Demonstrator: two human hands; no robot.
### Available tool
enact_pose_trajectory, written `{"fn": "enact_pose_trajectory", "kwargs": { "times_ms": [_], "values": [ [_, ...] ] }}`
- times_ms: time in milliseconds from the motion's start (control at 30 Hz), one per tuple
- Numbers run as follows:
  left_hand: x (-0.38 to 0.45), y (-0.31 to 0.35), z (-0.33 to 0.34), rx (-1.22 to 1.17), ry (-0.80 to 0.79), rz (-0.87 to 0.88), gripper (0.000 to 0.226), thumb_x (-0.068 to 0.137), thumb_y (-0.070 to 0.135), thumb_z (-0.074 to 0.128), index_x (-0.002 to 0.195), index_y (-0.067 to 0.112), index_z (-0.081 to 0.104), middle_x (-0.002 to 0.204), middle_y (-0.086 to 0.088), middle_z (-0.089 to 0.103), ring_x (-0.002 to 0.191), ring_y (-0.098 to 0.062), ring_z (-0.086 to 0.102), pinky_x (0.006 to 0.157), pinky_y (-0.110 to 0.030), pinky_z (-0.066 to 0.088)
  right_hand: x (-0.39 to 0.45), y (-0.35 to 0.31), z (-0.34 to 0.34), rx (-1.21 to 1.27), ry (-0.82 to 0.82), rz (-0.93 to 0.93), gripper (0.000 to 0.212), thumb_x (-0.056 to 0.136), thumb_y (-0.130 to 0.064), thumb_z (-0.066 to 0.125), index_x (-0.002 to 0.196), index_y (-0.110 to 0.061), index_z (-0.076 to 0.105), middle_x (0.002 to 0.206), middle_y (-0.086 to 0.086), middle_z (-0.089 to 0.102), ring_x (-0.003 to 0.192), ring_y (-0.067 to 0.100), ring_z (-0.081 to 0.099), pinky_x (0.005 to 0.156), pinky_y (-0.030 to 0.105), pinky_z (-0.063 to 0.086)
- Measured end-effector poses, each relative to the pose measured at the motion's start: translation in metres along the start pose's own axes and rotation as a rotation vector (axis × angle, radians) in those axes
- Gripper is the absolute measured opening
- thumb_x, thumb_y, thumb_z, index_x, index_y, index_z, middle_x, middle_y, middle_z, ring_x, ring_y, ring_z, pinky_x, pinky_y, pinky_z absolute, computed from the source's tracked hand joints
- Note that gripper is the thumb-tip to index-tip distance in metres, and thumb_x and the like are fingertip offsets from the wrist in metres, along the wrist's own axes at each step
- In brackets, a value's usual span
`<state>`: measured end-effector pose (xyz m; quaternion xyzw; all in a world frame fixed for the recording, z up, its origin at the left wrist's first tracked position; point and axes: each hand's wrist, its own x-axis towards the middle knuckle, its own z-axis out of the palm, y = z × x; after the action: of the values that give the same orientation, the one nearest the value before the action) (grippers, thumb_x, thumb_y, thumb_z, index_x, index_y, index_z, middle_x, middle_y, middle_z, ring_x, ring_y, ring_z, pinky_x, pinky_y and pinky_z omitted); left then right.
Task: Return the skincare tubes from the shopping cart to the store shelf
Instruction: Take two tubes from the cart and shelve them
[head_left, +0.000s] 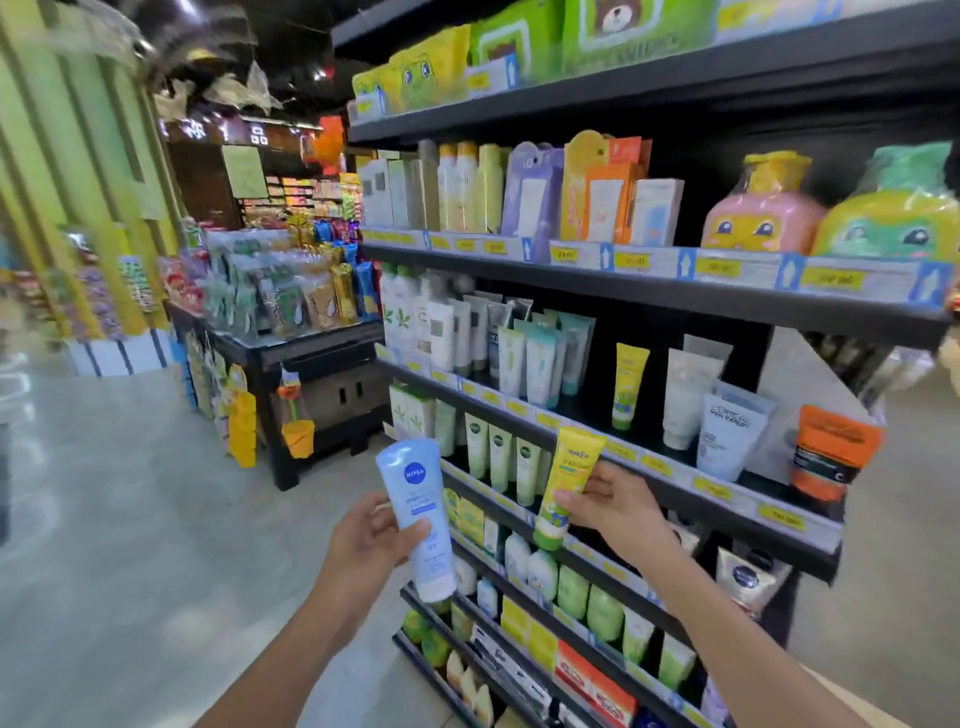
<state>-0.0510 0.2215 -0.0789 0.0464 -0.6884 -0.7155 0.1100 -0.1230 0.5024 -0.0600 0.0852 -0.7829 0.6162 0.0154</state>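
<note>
My left hand (371, 535) grips a pale blue Nivea tube (418, 512), cap down, in front of the shelf's left end. In my right hand (610, 501) is a yellow tube with a green cap (566, 480), held cap down close in front of the black shelf (675, 480). On that shelf a matching yellow tube (629, 384) stands further back, with white tubes (688, 397) and an orange tube (831, 449) to its right. The shopping cart is out of view.
Black shelves (649, 283) stacked with tubes, bottles and boxes fill the right side. A low black display table (306, 343) piled with snack packets stands at the left back. Grey floor (130, 519) stretches along the aisle to my left.
</note>
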Motion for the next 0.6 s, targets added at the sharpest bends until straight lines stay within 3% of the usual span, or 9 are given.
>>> {"fn": "enact_pose_trajectory", "kwargs": {
  "times_ms": [233,367,500,600],
  "values": [
    [0.089,0.001,-0.018,-0.003,-0.12,0.022,0.038,0.086,0.001,0.069,0.12,0.015,0.059,0.108,-0.007,0.074,0.099,-0.025,0.071,0.085,-0.047,0.056,0.064,-0.012,0.027,-0.076,0.102,-0.066,0.017,0.081,-0.014,0.078,0.094,-0.021,0.072,0.089,-0.005,0.076,0.089,0.016,0.072,0.078,0.033,0.058],
    [0.138,0.003,-0.029,-0.011,-0.196,0.021,0.033,0.088,0.002,0.067,0.117,0.015,0.057,0.108,-0.005,0.074,0.098,-0.023,0.072,0.076,-0.038,0.056,0.09,-0.016,0.038,-0.11,0.209,-0.055,0.016,0.083,-0.016,0.077,0.094,-0.027,0.071,0.089,-0.012,0.075,0.085,0.008,0.071,0.086,0.044,0.057],
    [0.181,0.009,-0.032,-0.022,-0.277,-0.004,0.033,0.09,-0.001,0.065,0.116,0.017,0.058,0.107,-0.002,0.074,0.096,-0.017,0.072,0.072,-0.029,0.058,0.107,-0.02,0.041,-0.164,0.34,-0.025,0.017,0.084,-0.017,0.076,0.095,-0.029,0.071,0.093,-0.008,0.075,0.092,0.015,0.07,0.088,0.05,0.056],
    [0.211,0.011,-0.025,0.002,-0.348,-0.013,0.032,0.091,0.003,0.064,0.117,0.02,0.056,0.11,-0.002,0.073,0.097,-0.019,0.071,0.074,-0.038,0.058,0.106,-0.023,0.035,-0.198,0.489,-0.023,0.019,0.085,-0.019,0.075,0.093,-0.034,0.067,0.098,-0.006,0.072,0.096,0.019,0.067,0.09,0.05,0.054]
  ]
}}
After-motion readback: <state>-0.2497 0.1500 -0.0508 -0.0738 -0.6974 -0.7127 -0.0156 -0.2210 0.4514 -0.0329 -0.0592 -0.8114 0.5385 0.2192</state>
